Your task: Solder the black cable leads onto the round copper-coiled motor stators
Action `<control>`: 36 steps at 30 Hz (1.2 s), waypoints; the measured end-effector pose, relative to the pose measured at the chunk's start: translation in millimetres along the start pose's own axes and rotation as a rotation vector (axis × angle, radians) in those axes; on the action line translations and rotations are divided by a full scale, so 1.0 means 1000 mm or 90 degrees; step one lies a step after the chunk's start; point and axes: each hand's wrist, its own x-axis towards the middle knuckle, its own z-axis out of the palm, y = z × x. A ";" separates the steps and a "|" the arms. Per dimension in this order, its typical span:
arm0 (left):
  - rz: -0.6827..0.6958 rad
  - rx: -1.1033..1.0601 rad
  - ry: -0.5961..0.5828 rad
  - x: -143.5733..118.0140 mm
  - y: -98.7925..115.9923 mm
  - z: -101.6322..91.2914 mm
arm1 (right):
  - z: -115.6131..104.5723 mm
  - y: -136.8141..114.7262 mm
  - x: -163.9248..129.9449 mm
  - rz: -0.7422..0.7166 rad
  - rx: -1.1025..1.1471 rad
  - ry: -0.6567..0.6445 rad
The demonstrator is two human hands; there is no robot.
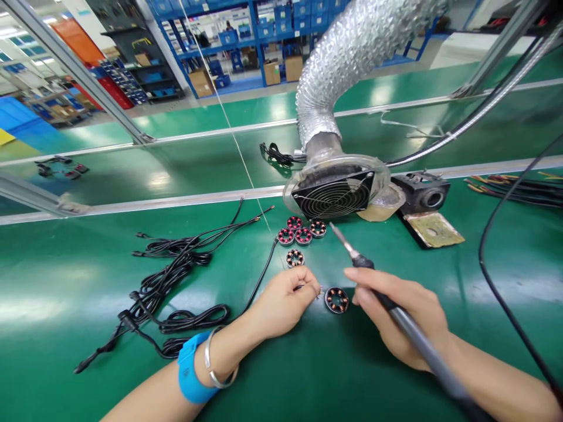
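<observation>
My left hand (285,302) pinches a thin black wire end (308,287) just left of the small round copper-wound stator (336,299) on the green tabletop (65,281); my right hand (398,319) clenches the grey-handled soldering iron (352,252) just right of it, tip raised; soldering step, I judge; next needs tip lowered onto the joint.

The soldering iron (396,305) handle runs off the bottom edge.

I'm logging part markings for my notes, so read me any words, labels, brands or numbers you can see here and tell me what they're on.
No text can be read anywhere.
Blue storage bins: any labels are too small and blurred.
Cardboard boxes: no print legible.
Blue wristband: plain.
Soldering iron in the right hand: no marking shows.
</observation>
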 end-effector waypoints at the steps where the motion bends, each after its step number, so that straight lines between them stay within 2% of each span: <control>1: -0.002 -0.001 -0.016 -0.001 0.000 0.000 | 0.005 0.002 0.000 -0.003 -0.007 -0.011; 5: 0.005 0.028 -0.060 -0.005 0.002 -0.001 | 0.021 0.006 0.003 -0.065 -0.011 -0.042; 8: 0.017 0.080 -0.076 -0.010 0.006 -0.003 | 0.026 0.006 0.005 -0.098 -0.023 -0.054; 14: 0.030 0.160 -0.046 -0.019 0.014 -0.006 | 0.024 0.001 0.003 -0.080 -0.016 -0.057; 19: -0.002 0.057 -0.056 -0.014 0.007 -0.002 | 0.026 0.000 0.000 -0.074 -0.023 -0.081; 23: -0.055 -0.077 -0.074 -0.011 0.005 0.003 | 0.029 0.002 0.001 -0.083 -0.022 -0.054; 26: -0.087 -0.137 -0.052 -0.011 0.005 0.006 | 0.029 0.002 0.002 -0.057 0.004 -0.050; 31: -0.072 -0.129 -0.006 -0.011 -0.002 0.009 | 0.028 -0.001 0.002 0.038 0.028 -0.093; 36: -0.046 -0.081 0.021 -0.012 -0.004 0.011 | 0.030 0.002 0.000 0.033 0.012 -0.073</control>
